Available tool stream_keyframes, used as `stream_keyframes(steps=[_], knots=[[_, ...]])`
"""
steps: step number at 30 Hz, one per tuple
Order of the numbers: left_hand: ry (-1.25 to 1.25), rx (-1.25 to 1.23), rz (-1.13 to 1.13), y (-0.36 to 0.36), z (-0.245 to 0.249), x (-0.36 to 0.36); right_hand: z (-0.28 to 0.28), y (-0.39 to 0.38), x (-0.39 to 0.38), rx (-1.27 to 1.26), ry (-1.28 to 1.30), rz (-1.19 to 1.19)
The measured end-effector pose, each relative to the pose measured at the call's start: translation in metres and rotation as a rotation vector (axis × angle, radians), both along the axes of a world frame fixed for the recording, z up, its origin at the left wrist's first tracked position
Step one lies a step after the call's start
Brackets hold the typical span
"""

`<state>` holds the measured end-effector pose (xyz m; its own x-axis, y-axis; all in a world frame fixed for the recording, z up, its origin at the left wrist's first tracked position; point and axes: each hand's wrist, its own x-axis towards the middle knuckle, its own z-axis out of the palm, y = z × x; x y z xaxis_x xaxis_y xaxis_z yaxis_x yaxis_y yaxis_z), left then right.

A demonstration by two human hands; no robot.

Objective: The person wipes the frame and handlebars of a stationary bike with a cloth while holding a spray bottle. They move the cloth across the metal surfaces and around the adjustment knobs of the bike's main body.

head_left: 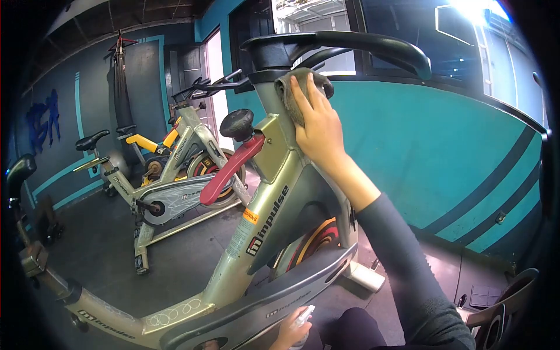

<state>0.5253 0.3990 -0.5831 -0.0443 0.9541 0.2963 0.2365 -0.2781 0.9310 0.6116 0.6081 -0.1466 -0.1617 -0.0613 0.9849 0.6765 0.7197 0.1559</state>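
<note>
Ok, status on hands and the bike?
Right hand pressing grey cloth on the bike's handlebar post. Left hand low, gripping spray bottle. Red lever below the cloth, apart from it.

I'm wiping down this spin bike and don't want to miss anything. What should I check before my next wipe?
1. The right hand presses the cloth on the handlebar post: ok.
2. The left hand grips the spray bottle: ok.
3. Where the bottle aims: cannot tell.
4. Whether the cloth is damp: cannot tell.
5. The black knob is clear of the wiping hand: ok.
</note>
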Motion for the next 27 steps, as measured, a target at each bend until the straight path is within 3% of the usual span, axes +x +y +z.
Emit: stream_keyframes(steps=[1, 7, 10, 13, 17, 21, 24, 26, 27], knots=[[0.228, 0.362, 0.0, -0.002, 0.002, 0.001, -0.006, 0.0, -0.001, 0.004, 0.016, -0.026], [0.216, 0.406, 0.005, 0.005, -0.002, -0.002, -0.037, -0.002, 0.012, -0.022, -0.022, -0.03], [0.042, -0.037, -0.024, 0.004, 0.004, -0.003, -0.054, -0.004, 0.02, -0.08, -0.052, -0.072], [0.002, -0.056, -0.037, -0.001, 0.013, -0.001, -0.059, -0.008, 0.036, -0.123, -0.116, -0.109], [0.02, -0.021, 0.0, -0.008, 0.013, 0.002, -0.032, -0.007, 0.064, -0.441, -0.032, 0.079], [0.058, 0.043, 0.024, -0.008, 0.004, 0.0, 0.008, -0.028, 0.063, -0.336, 0.174, 0.35], [0.042, -0.025, 0.01, -0.007, 0.005, -0.004, 0.023, -0.027, 0.042, 0.036, 0.008, 0.138], [-0.006, -0.03, -0.003, -0.005, 0.0, -0.005, 0.017, -0.022, 0.017, 0.031, -0.044, 0.085], [0.057, 0.119, -0.002, -0.004, -0.002, -0.005, 0.011, -0.021, 0.006, 0.083, 0.028, 0.128]])
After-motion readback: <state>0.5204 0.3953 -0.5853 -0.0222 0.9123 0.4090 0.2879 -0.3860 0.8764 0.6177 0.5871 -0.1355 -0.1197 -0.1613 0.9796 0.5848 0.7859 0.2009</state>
